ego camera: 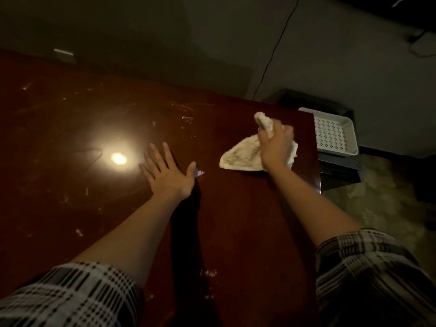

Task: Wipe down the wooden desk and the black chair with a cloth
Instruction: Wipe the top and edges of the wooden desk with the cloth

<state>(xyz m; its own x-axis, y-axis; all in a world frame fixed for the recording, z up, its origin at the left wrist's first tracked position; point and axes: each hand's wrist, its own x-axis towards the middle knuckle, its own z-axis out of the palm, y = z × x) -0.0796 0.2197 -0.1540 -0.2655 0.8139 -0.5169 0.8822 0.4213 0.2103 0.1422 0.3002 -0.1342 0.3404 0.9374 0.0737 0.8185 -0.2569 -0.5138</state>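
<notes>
Cream, crumpled terry cloth point(243, 156) on the glossy reddish-brown wooden desk point(70, 128) near its right edge, gripped by the right hand point(274, 143); left hand point(168, 172) flat, fingers spread; white perforated plastic tray point(335, 133) beside the desk

The scratched wooden desk point(236, 220) bears a pale cloth point(240, 154) near its right edge.

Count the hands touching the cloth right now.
1. The right hand grips the cloth near the desk's right edge; the left hand lies flat on bare wood, apart from it.
</notes>
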